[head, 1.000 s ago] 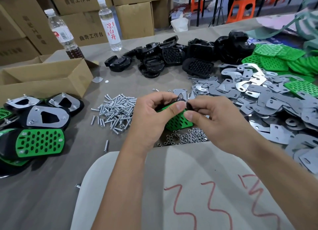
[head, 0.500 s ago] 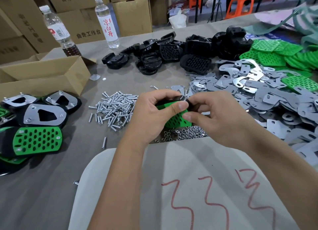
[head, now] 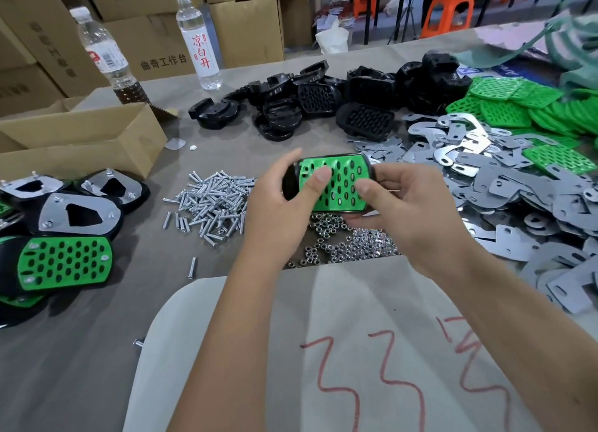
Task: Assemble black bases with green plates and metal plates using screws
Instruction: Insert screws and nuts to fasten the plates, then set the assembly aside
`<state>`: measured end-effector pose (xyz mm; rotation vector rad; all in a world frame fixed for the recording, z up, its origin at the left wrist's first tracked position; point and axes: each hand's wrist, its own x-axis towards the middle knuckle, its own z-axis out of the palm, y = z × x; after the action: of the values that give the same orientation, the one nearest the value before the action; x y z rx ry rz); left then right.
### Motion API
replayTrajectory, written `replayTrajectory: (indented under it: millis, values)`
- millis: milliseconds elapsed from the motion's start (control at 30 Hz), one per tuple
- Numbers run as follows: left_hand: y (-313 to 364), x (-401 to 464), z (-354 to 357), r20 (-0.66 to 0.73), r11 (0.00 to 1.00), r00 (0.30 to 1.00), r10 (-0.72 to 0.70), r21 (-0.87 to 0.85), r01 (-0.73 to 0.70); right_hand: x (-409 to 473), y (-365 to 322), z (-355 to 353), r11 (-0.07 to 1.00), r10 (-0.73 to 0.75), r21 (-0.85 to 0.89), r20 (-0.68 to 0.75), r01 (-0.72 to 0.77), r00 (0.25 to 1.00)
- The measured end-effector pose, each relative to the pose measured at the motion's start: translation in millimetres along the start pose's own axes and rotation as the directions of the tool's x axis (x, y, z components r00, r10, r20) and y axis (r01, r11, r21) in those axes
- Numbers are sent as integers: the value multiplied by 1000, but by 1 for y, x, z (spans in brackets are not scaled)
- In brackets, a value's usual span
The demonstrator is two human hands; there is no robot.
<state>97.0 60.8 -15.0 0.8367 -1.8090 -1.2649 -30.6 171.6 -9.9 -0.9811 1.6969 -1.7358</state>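
I see both hands raised over the middle of the tabletop (head: 97, 350), grasping one black base (head: 289, 179) with a green plate (head: 336, 181) seated in it, holed face up. Left hand (head: 281, 205) wraps the base's left end, thumb pressed on the green plate. Right hand (head: 411, 202) cups the right end and underside, thumb also on the plate. Directly below lies the nut pile (head: 349, 240); the screw pile (head: 213, 202) sits just left of it. Loose black bases (head: 326, 98) are heaped toward the far edge, metal plates (head: 517, 202) spread along the right edge, spare green plates (head: 524, 105) at the far right corner. Finished assemblies (head: 64, 237) are stacked at the left edge.
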Motion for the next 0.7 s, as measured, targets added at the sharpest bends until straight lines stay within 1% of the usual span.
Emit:
replayTrajectory:
  millis: [33,100,167,267,400,533,633,700]
  values:
    - [1,-1,0,8,993,997,-70,-97,71,1,0,-1,994,49,95,6,-49,999]
    - [3,-3,1,28,930,982,-188,-316,187,1,1,-3,973,109,198,38,-114,993]
    - [5,-2,-3,39,890,971,-237,-390,234,2,1,-5,957,124,251,84,-142,989]
    - [4,0,-7,53,872,966,-252,-421,250,3,2,-8,958,120,240,167,-158,979]
    - [4,1,-8,59,871,968,-245,-426,246,2,-1,-12,961,55,255,205,-108,977]
    - [5,3,-10,81,852,968,-237,-461,247,0,-1,-12,960,18,270,186,-69,982]
    - [4,3,-10,76,863,966,-247,-436,255,-1,2,-7,966,-1,255,143,-35,990]
    - [3,4,-11,59,886,972,-229,-401,233,0,2,-10,970,25,233,195,-71,981]
